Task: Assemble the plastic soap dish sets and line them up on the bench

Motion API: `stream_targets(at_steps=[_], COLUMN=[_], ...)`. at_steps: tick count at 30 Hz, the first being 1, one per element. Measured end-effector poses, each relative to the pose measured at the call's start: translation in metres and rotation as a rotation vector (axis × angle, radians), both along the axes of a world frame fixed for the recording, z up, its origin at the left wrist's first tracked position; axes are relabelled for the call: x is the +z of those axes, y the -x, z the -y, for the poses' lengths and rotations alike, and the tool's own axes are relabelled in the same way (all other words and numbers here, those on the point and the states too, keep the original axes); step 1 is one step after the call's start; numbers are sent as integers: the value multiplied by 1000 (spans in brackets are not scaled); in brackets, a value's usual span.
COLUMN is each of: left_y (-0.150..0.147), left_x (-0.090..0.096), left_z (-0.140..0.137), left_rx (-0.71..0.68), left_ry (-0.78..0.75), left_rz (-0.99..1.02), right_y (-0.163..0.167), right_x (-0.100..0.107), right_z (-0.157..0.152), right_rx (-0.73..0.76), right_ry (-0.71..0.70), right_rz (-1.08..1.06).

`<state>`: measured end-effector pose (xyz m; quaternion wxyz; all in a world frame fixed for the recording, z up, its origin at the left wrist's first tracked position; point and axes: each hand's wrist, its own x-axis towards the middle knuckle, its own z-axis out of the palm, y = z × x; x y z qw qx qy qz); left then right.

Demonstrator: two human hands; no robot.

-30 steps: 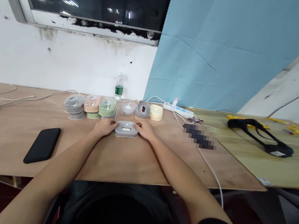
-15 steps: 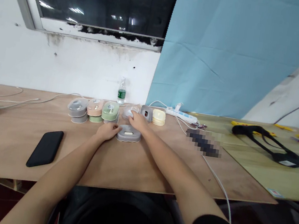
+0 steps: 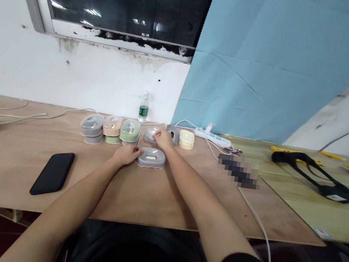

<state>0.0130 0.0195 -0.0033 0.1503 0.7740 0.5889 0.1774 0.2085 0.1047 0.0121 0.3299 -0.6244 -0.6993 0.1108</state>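
A grey oval box [image 3: 151, 158] with a pale oblong inset on top sits on the table before me. My left hand [image 3: 127, 154] lies at its left side, fingers loosely bent and fingertips against the edge, not wrapped round it. Behind the box, my right hand [image 3: 164, 140] has its fingertips pinched together at the clear plastic pieces [image 3: 150, 135]. Whatever is between those fingertips is too small to make out. Just beyond the right hand stands a dark grey container [image 3: 173, 133], with a stack of pale yellow trays [image 3: 187, 139] beside it.
Stacked oval boxes stand to the left: grey [image 3: 92, 125], pink [image 3: 113, 125] and green [image 3: 130, 130]. A water bottle [image 3: 144, 109] is by the wall. A black phone [image 3: 52, 173] lies front left. A power strip [image 3: 213, 137] and a black strap-like frame [image 3: 315, 174] are right.
My right hand's fingertips have risen slightly and drawn together above the clear plastic pieces. My left hand stays at the grey box. The whole view has shifted a little.
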Motion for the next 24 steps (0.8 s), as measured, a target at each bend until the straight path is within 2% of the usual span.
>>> stream_targets(at_steps=[5, 10, 16, 20, 24], left_y=[0, 2, 1, -1, 2], left_x=[-1, 0, 8, 11, 11], left_z=[0, 2, 8, 13, 14], left_rx=[-19, -17, 19, -3, -79], left_ry=[-3, -73, -139, -238, -337], left_rz=[3, -15, -19, 138, 262], right_y=[-11, -33, -48, -45, -41], right_x=[4, 0, -14, -18, -16], right_z=[12, 43, 85, 92, 95], right_rx=[62, 150, 192, 231, 277], right_ry=[-149, -260, -279, -310, -282], right_rz=[-157, -311, -198, -163, -234])
